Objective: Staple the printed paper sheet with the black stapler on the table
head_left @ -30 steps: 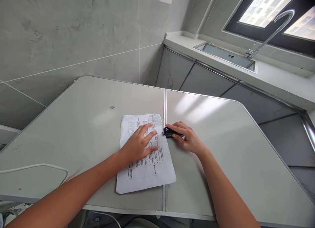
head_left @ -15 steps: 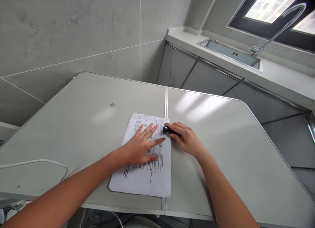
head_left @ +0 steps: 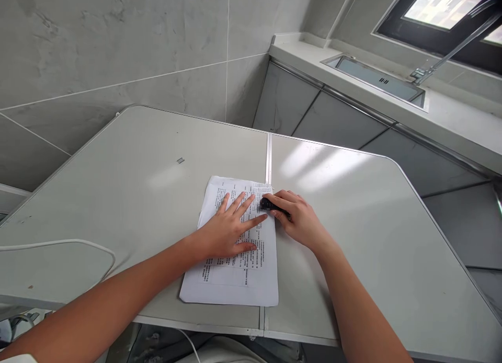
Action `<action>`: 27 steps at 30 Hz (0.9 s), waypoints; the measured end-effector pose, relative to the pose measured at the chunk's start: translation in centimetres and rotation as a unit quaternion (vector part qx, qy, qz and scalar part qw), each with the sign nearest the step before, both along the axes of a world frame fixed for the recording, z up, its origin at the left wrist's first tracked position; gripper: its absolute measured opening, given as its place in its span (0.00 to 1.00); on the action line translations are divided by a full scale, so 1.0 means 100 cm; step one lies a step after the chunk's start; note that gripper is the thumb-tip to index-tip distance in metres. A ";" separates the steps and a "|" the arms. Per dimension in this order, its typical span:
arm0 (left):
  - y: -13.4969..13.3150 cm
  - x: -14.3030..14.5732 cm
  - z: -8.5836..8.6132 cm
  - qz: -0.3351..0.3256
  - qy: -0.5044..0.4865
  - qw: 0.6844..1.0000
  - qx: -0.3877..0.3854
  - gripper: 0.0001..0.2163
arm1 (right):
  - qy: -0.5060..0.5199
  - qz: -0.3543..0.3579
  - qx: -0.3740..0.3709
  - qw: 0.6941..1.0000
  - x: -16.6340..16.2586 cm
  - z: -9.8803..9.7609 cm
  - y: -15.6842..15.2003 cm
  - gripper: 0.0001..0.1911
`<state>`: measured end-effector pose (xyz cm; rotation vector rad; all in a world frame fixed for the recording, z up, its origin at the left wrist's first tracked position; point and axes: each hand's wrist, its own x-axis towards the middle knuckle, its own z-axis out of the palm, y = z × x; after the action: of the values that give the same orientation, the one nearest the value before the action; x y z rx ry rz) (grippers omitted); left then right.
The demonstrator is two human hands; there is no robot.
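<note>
I observe the person's bare left hand point(head_left: 225, 235) palm down, its fingers point(head_left: 254, 222) splayed, bare left forearm point(head_left: 117, 300) angled inward. Bare right hand point(head_left: 298, 219) curled in a grip, thumb point(head_left: 281, 216) opposing index finger point(head_left: 277, 200).

This looks like a kitchen: a white countertop point(head_left: 466, 123) over marble-patterned cabinets point(head_left: 341, 117) bears an inset sink point(head_left: 368, 78) and metal faucet point(head_left: 463, 44).

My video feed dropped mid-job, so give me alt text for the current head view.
The right hand holds a black stapler at the right edge of printed papers, while the left hand lies spread on them. They rest on a pale table, a sink beyond.
</note>
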<state>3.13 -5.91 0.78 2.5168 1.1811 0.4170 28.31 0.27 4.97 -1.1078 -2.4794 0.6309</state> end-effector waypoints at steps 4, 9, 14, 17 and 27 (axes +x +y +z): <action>0.002 -0.001 0.001 0.009 0.015 1.000 -0.008 0.37 | 0.007 -0.008 -0.017 1.000 0.002 0.005 -0.001 0.19; 0.004 -0.002 0.001 0.010 0.002 1.000 -0.012 0.36 | 0.004 -0.068 -0.002 0.998 0.011 0.004 0.003 0.17; 0.007 -0.003 0.009 0.014 -0.014 1.000 0.024 0.29 | 0.020 -0.192 0.112 0.975 0.023 -0.008 0.013 0.17; 0.021 -0.022 0.018 0.125 -0.052 0.987 0.091 0.17 | 0.051 -0.231 0.164 0.958 0.020 -0.005 0.012 0.19; 0.064 -0.109 -0.006 0.463 0.060 0.884 0.024 0.34 | 0.143 0.066 0.016 0.987 -0.056 -0.011 -0.045 0.23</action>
<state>-7.72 0.54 0.13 1.8515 2.4081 0.4989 22.71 -4.28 3.85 -0.7834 -2.3177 0.7293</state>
